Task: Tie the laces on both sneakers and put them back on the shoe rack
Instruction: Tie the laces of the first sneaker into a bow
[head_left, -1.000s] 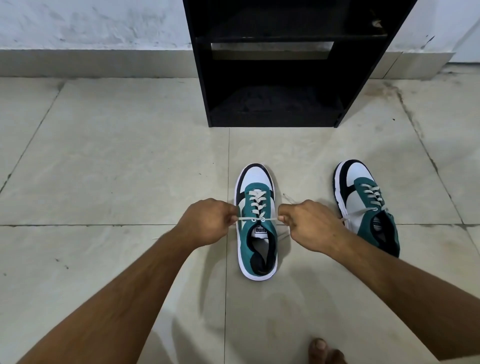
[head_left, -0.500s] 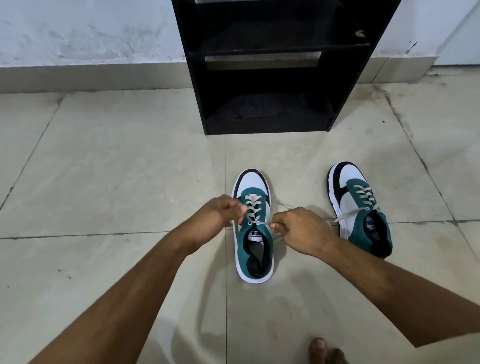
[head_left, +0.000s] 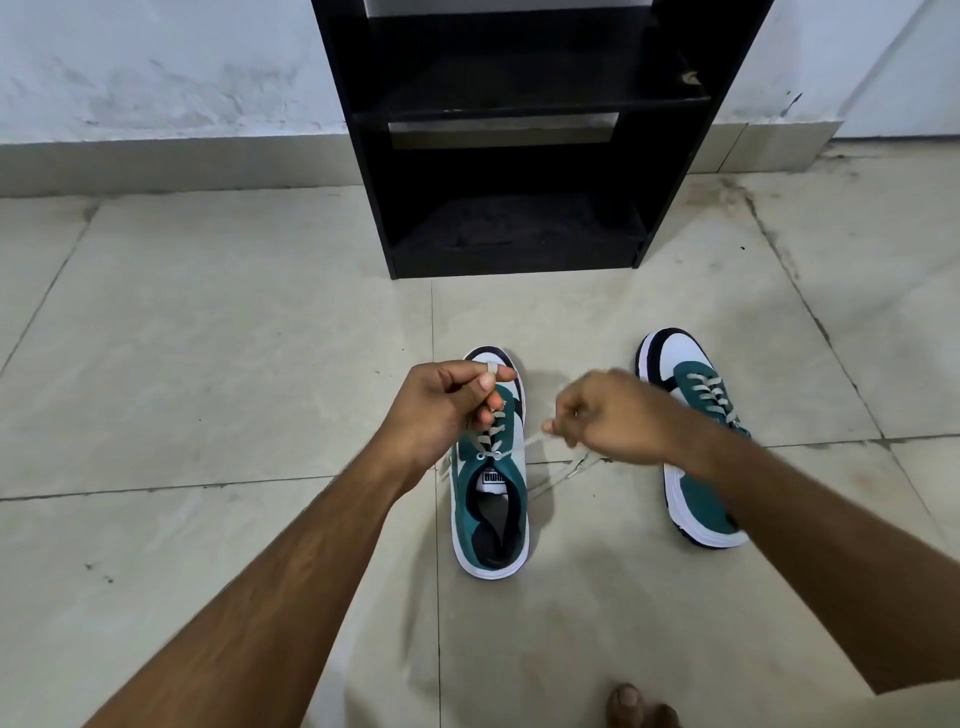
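Observation:
Two teal, white and black sneakers stand on the tiled floor, toes toward the rack. The left sneaker (head_left: 491, 499) lies between my hands. My left hand (head_left: 449, 402) hovers over its toe, pinching one white lace end looped over the forefinger. My right hand (head_left: 605, 418), blurred, pinches the other lace end (head_left: 558, 467) just right of the shoe. The right sneaker (head_left: 693, 447) sits farther right, partly hidden by my right forearm, its laces loose. The black shoe rack (head_left: 519, 140) stands against the wall ahead, shelves bare.
Beige floor tiles (head_left: 208, 364) spread to the left and right of the shoes. A white wall with a grey skirting (head_left: 156, 166) runs behind the rack. My bare toes (head_left: 639, 706) show at the bottom edge.
Both hands have lifted from the sides of the left sneaker and moved forward; the left hand now holds its lace up over the toe, the right hand swings its lace end.

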